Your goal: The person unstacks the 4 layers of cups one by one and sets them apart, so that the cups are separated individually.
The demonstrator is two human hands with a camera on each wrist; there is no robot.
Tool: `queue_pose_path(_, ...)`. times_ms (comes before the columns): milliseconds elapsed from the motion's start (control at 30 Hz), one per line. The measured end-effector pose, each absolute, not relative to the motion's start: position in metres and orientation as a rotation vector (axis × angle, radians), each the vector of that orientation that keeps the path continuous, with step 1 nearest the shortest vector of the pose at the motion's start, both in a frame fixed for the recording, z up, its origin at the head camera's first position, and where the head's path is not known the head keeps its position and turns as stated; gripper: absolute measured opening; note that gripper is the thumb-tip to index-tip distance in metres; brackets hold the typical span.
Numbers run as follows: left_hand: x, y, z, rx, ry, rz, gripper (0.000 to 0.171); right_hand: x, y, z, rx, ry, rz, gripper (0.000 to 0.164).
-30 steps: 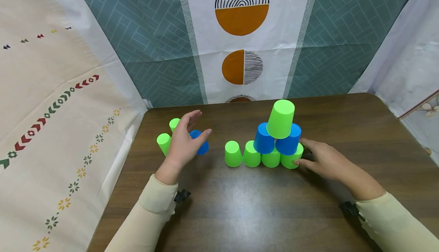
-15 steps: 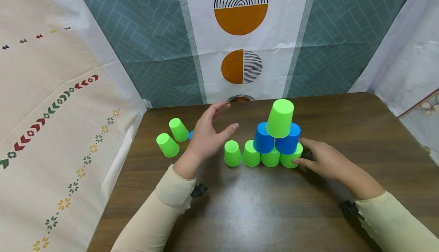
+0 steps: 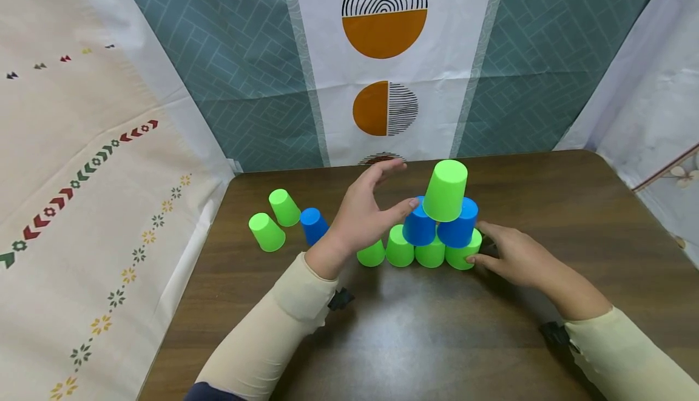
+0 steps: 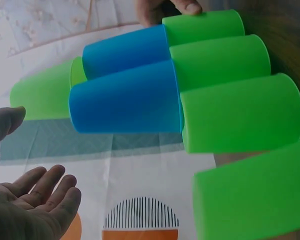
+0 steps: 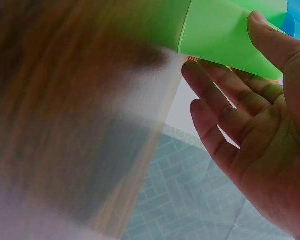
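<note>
A stack of upturned cups stands on the table: a bottom row of several green cups (image 3: 400,247), two blue cups (image 3: 457,224) above, and one green cup (image 3: 446,190) on top. My left hand (image 3: 364,216) hangs left of the stack, thumb and fingers spread with nothing between them. Its thumb tip overlaps the left blue cup in the head view; the left wrist view shows the palm (image 4: 32,210) apart from the cups. My right hand (image 3: 513,254) holds the rightmost bottom green cup (image 5: 230,37) between thumb and fingers, the thumb on its near side.
Two green cups (image 3: 267,232) and a blue cup (image 3: 314,225) stand upside down at the left of the brown wooden table (image 3: 415,334). A patterned cloth (image 3: 262,73) hangs behind the far edge, with a cream cloth (image 3: 109,219) on the left.
My left hand has moved right, from the loose cups at the left to beside the stack, uncovering those cups. It now partly hides the leftmost bottom green cup. My right hand stays in place.
</note>
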State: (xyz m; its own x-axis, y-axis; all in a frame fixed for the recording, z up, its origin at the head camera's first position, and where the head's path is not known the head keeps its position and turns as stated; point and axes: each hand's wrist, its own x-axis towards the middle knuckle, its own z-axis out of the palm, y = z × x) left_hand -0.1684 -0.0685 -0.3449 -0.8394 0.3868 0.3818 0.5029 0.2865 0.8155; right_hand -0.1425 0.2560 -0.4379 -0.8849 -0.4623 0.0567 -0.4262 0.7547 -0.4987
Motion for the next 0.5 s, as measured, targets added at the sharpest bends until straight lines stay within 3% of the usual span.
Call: queue_pose_path(500, -0.170, -0.034, -0.337, -0.862, -2.529, -1.564, 0.068, -0.144, 0.258, -0.439, -0.762, 2.878, -0.821, 0.066)
